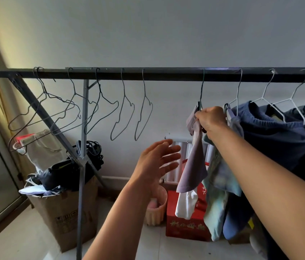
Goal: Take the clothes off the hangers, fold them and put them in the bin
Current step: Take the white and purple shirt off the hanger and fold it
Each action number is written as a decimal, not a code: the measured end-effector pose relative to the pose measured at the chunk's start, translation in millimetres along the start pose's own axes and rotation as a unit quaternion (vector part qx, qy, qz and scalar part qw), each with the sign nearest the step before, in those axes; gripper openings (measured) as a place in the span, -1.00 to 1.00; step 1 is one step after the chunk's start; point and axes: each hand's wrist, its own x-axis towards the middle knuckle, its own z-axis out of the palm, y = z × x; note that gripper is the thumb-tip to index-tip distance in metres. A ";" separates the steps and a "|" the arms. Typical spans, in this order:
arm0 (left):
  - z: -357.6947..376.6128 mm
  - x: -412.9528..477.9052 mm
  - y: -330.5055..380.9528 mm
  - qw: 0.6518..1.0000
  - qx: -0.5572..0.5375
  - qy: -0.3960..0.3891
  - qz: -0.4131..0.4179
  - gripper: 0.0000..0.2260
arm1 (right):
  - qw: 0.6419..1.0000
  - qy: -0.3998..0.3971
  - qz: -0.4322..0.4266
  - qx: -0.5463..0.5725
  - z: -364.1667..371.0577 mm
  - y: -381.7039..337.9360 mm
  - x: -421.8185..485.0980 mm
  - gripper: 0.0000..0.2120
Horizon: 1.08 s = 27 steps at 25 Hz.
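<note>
Right hand (210, 119) pinching floppy, light purple cloth (194, 166) at hanger (201, 91), center-right; left hand (159, 160) spread, empty.

The rail (148, 74) is black; the bare hangers (123, 107) dark grey wire — others white (290, 99). A mauve garment (193, 166), navy shorts (271, 134), a red box (185, 224) — gold lettering.
</note>
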 end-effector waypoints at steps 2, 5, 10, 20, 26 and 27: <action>-0.8 -0.7 0.1 1.000 0.008 0.007 0.012 -0.82 | 0.998 -0.007 -0.010 0.065 -2.9 -4.5 -9.1 -0.90; 0.0 -3.9 2.1 0.998 0.033 0.006 0.043 -0.84 | 0.987 -0.052 -0.008 0.149 -4.8 -8.4 -22.7 -0.84; 3.1 -7.4 11.2 0.985 0.116 -0.003 0.124 -0.83 | 0.972 -0.132 -0.022 0.192 -12.8 -28.7 -42.4 -0.88; -20.0 -26.2 40.2 0.905 0.394 -0.100 0.127 -0.85 | 0.970 -0.205 -0.073 0.105 2.3 -14.6 -104.1 -0.82; -29.1 -46.7 40.1 0.844 0.487 -0.140 0.176 -0.87 | 0.971 -0.182 0.009 0.158 14.5 -5.9 -112.9 -0.69; -32.4 -48.1 38.5 0.841 0.494 -0.139 0.172 -0.87 | 0.967 -0.179 0.031 0.180 14.5 -6.6 -113.0 -0.70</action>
